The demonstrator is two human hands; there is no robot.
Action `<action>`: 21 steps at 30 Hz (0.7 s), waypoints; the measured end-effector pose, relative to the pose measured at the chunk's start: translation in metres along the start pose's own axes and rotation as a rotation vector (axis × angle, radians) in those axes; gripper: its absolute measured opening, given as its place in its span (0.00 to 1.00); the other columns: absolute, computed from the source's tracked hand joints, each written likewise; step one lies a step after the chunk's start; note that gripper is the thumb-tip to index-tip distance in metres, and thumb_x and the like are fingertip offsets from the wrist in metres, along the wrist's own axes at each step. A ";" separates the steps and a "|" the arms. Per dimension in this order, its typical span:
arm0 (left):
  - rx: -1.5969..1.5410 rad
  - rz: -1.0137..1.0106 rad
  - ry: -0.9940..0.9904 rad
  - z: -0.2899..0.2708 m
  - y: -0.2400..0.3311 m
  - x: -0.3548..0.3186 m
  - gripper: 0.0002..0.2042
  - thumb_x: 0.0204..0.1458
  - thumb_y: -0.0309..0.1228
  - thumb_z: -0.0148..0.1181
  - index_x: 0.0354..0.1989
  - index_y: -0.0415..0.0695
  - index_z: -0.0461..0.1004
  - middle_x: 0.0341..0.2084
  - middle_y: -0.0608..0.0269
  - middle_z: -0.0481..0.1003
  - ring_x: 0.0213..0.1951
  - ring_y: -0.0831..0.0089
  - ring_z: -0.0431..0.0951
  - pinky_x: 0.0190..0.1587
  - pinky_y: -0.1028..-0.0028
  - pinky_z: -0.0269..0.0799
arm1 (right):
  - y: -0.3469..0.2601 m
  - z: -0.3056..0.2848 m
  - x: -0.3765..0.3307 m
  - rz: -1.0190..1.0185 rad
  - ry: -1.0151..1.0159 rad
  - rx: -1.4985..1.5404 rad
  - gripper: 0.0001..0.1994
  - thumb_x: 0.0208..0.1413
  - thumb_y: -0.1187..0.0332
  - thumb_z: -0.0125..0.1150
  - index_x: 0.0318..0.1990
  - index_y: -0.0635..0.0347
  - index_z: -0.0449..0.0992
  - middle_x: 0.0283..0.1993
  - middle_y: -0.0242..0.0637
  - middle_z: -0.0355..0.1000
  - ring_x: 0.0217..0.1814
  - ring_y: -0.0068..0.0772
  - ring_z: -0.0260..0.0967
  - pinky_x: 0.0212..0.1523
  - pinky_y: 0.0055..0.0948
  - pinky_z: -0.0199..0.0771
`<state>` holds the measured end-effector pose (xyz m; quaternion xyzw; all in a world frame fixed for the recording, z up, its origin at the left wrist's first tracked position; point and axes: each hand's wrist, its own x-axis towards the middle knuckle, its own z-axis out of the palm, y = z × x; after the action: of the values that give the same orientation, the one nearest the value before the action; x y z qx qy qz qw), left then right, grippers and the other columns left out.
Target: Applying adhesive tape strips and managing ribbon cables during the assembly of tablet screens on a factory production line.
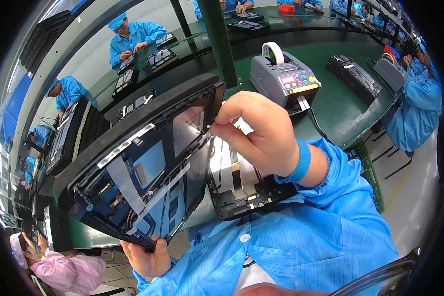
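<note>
While our left hand (147, 259) grips the lower edge of an opened, tilted device (150, 165) above the green counter (352, 116), our right hand (261, 126) pinches thumb and forefinger together at its upper side, on what we cannot tell. Near us on the counter sit a grey tape dispenser (276, 79) and a second opened device (237, 190). Across the room, co-workers in blue (140, 37) bend over more devices beyond a green post (218, 42).
</note>
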<state>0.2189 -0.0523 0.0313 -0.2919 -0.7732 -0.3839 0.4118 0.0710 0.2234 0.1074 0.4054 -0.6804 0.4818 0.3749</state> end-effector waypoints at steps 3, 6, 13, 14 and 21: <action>0.017 0.025 -0.007 0.001 0.004 0.003 0.34 0.50 0.16 0.58 0.66 0.43 0.51 0.63 0.47 0.54 0.47 0.71 0.70 0.52 0.71 0.66 | -0.001 -0.001 -0.002 0.078 -0.011 0.065 0.10 0.44 0.81 0.64 0.33 0.62 0.70 0.32 0.36 0.69 0.31 0.27 0.68 0.33 0.22 0.69; 0.085 -0.089 -0.042 -0.002 0.008 0.001 0.36 0.54 0.22 0.56 0.67 0.66 0.49 0.58 0.41 0.56 0.52 0.58 0.67 0.49 0.65 0.68 | 0.005 0.001 -0.007 0.297 0.004 0.215 0.18 0.45 0.80 0.65 0.43 0.61 0.65 0.38 0.35 0.68 0.33 0.21 0.69 0.34 0.20 0.70; 0.059 -0.086 -0.056 -0.002 0.010 0.000 0.36 0.53 0.22 0.57 0.67 0.65 0.49 0.58 0.41 0.56 0.51 0.61 0.69 0.48 0.67 0.69 | 0.003 0.003 -0.003 0.405 -0.075 0.440 0.30 0.45 0.79 0.66 0.51 0.57 0.52 0.40 0.36 0.68 0.37 0.23 0.72 0.38 0.21 0.73; 0.065 -0.084 -0.047 -0.002 0.009 -0.001 0.36 0.53 0.21 0.57 0.67 0.65 0.49 0.58 0.41 0.55 0.50 0.61 0.69 0.48 0.67 0.69 | 0.004 0.004 -0.002 0.392 -0.060 0.458 0.30 0.44 0.78 0.67 0.49 0.58 0.52 0.36 0.36 0.68 0.33 0.20 0.69 0.32 0.20 0.70; 0.030 0.054 -0.031 0.003 0.005 0.005 0.35 0.49 0.16 0.58 0.66 0.45 0.51 0.63 0.47 0.53 0.48 0.70 0.69 0.50 0.72 0.67 | 0.010 0.009 -0.002 0.361 -0.028 0.449 0.29 0.44 0.78 0.67 0.48 0.60 0.52 0.30 0.36 0.69 0.28 0.18 0.67 0.27 0.18 0.68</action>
<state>0.2188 -0.0462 0.0363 -0.3124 -0.7770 -0.3566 0.4141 0.0616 0.2173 0.0999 0.3573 -0.6231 0.6735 0.1746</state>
